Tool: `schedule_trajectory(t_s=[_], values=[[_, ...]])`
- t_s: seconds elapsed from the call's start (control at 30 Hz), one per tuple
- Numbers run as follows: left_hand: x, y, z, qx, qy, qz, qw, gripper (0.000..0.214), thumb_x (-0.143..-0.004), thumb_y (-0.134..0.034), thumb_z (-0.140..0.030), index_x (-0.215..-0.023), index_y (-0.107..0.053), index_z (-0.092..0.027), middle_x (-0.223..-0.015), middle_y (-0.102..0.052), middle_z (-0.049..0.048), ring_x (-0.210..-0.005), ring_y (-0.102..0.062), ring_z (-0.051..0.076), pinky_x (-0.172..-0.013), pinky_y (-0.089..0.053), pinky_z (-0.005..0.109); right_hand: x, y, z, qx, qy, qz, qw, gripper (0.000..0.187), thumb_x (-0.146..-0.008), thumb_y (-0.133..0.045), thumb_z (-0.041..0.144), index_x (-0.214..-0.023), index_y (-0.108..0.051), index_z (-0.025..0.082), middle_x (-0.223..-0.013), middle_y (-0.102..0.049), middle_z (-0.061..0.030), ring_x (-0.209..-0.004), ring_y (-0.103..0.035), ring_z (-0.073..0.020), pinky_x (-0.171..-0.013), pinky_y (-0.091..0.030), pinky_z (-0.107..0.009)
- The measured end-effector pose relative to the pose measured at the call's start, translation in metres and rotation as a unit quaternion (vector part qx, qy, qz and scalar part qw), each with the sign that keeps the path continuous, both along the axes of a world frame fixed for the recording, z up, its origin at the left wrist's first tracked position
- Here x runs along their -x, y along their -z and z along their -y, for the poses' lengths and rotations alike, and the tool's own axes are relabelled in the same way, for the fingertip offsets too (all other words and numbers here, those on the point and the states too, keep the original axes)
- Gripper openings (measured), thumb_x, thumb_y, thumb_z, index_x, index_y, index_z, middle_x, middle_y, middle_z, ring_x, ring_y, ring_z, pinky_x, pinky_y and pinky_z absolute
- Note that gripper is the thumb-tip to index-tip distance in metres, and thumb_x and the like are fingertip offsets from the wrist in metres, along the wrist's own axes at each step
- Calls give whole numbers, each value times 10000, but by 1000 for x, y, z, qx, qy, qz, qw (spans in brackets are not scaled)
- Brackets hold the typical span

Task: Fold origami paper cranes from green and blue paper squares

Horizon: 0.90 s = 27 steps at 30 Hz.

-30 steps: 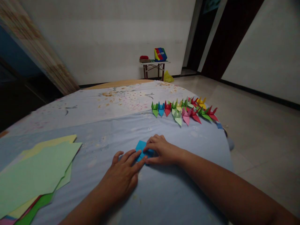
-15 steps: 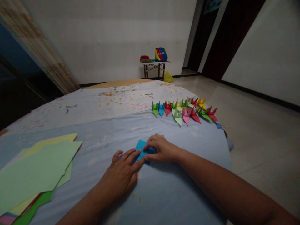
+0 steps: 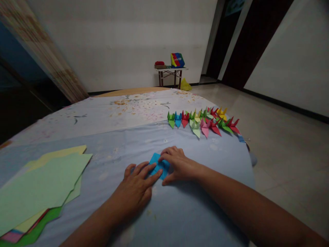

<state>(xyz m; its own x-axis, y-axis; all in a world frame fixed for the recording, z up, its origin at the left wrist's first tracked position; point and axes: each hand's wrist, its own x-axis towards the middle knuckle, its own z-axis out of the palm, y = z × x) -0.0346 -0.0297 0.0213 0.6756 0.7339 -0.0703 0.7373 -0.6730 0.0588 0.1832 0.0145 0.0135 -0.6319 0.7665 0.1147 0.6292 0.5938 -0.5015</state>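
A small folded piece of blue paper (image 3: 164,168) lies on the light blue cloth in front of me. My left hand (image 3: 137,181) rests nearly flat, its fingers apart, with the index and middle fingertips pressing on the paper's left and middle part. From the other side my right hand (image 3: 180,165) curls around the paper's right edge. Its index finger reaches over the top while the thumb lies by the lower right corner. The fingers partly hide the folds there.
Several folded paper cranes (image 3: 205,127) in many colours stand in rows at the table's right edge. A stack of coloured paper sheets (image 3: 46,185) lies at the left. Beyond the round table, a small table (image 3: 171,69) with a colourful bag (image 3: 177,60) stands against the wall.
My right thumb has moved down and away from the index finger, uncovering more of the blue paper. The left hand stays pressed in about the same place.
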Motion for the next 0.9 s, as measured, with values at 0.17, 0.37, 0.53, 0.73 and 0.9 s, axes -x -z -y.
schedule_trajectory(t_s=[0.17,0.37,0.53,0.73,0.9], values=[[-1,0,1,-1,-8,-5,1000,613,-805,-386,-149,-1365,-308,-388,-1410,-399,16,-1279,-309,292,-994,-199,536,-11,-12,-2,-5,-27,-66,997,484,-661,-723,460,-1069,-601,231,-1157,-511,-71,-1081,-409,-218,-907,-317,-372],[-2,5,5,-2,-38,-20,999,661,-782,-397,-132,-1372,-277,-405,-1433,-370,17,-1297,-296,311,-983,-217,554,-10,-19,3,-8,-109,-19,994,162,-787,-638,321,-925,-690,253,-948,-641,-31,-975,-472,-193,-855,-303,-369],[-1,9,6,-15,-49,-9,999,645,-782,-408,-140,-1360,-306,-409,-1442,-356,13,-1305,-292,312,-997,-201,556,-7,-18,6,-11,-113,-5,994,165,-808,-603,308,-934,-686,241,-960,-653,-44,-965,-480,-195,-834,-290,-366],[-2,10,8,-17,-55,-5,998,654,-784,-406,-137,-1367,-283,-408,-1454,-332,19,-1312,-284,308,-1000,-206,567,-6,-19,6,-2,-99,-1,995,137,-786,-604,265,-902,-652,211,-928,-642,-40,-923,-493,-188,-818,-297,-340],[-5,12,9,-2,-69,-9,998,651,-775,-406,-114,-1358,-319,-391,-1468,-298,24,-1322,-267,312,-1001,-207,588,-1,-15,7,-15,-73,-3,997,230,-805,-577,300,-1006,-607,193,-925,-618,-58,-899,-489,-188,-811,-307,-335]])
